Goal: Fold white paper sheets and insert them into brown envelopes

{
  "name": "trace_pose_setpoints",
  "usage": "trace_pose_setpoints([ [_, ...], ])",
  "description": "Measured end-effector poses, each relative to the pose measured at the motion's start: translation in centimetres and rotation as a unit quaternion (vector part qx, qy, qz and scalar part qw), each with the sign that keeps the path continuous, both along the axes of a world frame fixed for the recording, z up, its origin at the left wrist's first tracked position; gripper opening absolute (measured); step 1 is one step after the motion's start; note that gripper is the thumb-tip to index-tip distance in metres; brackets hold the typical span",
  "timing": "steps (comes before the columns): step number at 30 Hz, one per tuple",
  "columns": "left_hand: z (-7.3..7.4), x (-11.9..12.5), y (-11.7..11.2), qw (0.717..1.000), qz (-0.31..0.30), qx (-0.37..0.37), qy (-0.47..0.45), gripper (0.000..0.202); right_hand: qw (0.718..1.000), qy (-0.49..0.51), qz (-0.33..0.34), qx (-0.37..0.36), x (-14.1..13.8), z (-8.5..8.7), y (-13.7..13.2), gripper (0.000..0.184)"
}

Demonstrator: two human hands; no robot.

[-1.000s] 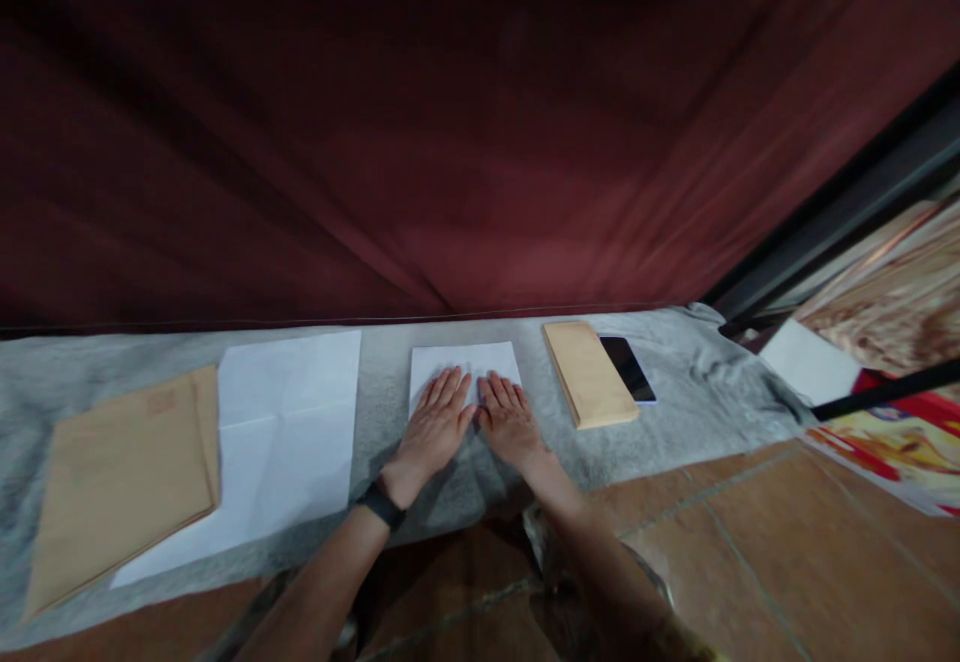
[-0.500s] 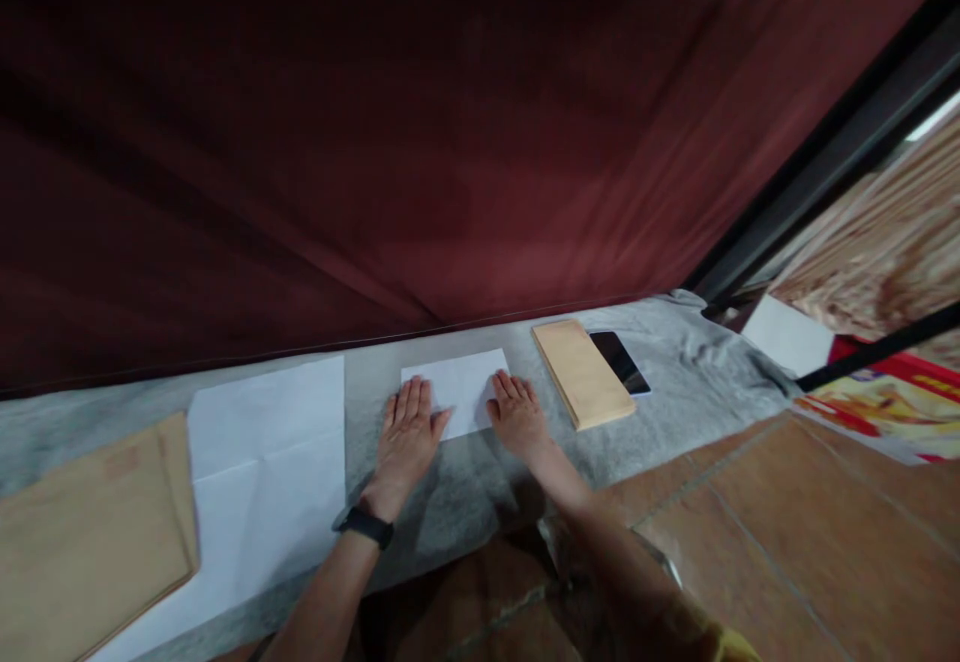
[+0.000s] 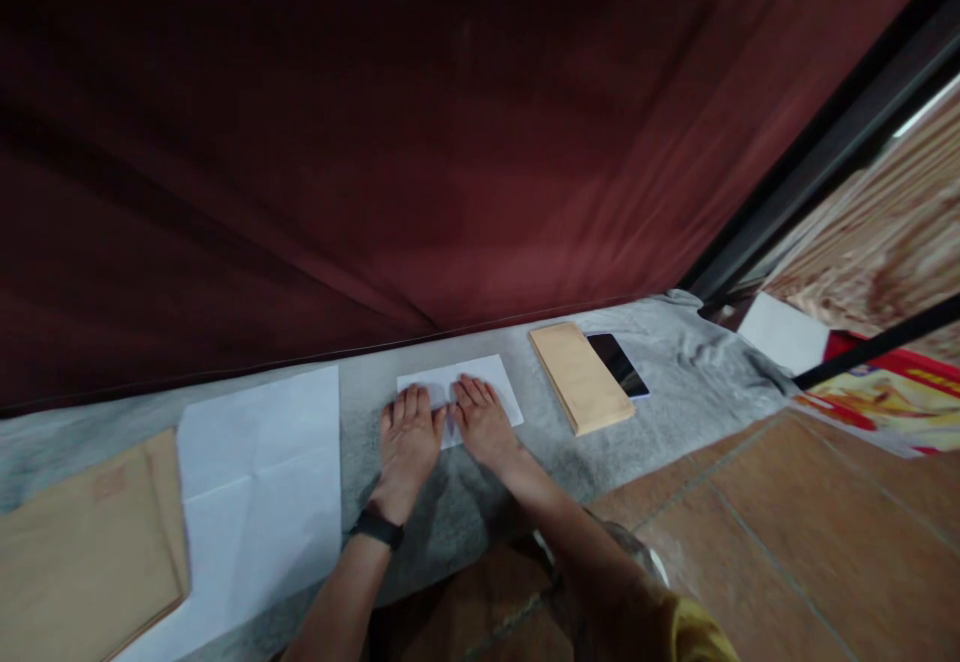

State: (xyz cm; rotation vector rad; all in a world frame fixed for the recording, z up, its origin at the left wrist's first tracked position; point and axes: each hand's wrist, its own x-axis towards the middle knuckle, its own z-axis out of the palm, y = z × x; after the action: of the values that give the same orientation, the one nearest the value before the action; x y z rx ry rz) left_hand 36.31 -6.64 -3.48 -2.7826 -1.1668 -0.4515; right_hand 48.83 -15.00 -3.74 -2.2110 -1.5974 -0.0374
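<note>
A folded white sheet of paper (image 3: pixel 501 382) lies flat on the grey cloth. My left hand (image 3: pixel 410 434) rests on its left part, palm down with the fingers stretched out. Close beside it, my right hand (image 3: pixel 484 424) presses on the middle of the paper, also flat and open; the two thumbs nearly meet. Part of the paper is hidden under both hands. Off to the right sits a stack of small brown envelopes (image 3: pixel 581 377), partly over a dark phone (image 3: pixel 619 364).
Larger white sheets (image 3: pixel 262 482) with crease lines lie at the left, overlapped by large brown envelopes (image 3: pixel 97 542). Grey cloth (image 3: pixel 690 382) covers the narrow surface. A dark red curtain (image 3: pixel 450 142) hangs behind it. A colourful box (image 3: pixel 900 397) stands on the tiled floor (image 3: pixel 795 522) at right.
My right hand has slid left across the paper, from its right edge to the middle, near my left hand. My left hand stays on the left part of the paper.
</note>
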Motion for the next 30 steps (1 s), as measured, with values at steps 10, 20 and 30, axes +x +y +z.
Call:
trace_pose_setpoints([
  [10, -0.2, 0.1, -0.1, 1.000, -0.006, -0.005, -0.026, 0.055, 0.997, -0.043, -0.064, -0.029, 1.4, -0.9, -1.3, 0.052],
  [20, -0.1, 2.6, -2.0, 0.995, -0.077, -0.063, -0.029, 0.054, 0.997, -0.037, -0.052, -0.050, 1.5, -0.8, -1.5, 0.052],
  [30, -0.7, 1.3, -0.4, 0.998, -0.040, -0.043, -0.009, 0.060, 0.997, -0.031, -0.053, -0.044, 3.7, -1.1, -2.7, 0.055],
])
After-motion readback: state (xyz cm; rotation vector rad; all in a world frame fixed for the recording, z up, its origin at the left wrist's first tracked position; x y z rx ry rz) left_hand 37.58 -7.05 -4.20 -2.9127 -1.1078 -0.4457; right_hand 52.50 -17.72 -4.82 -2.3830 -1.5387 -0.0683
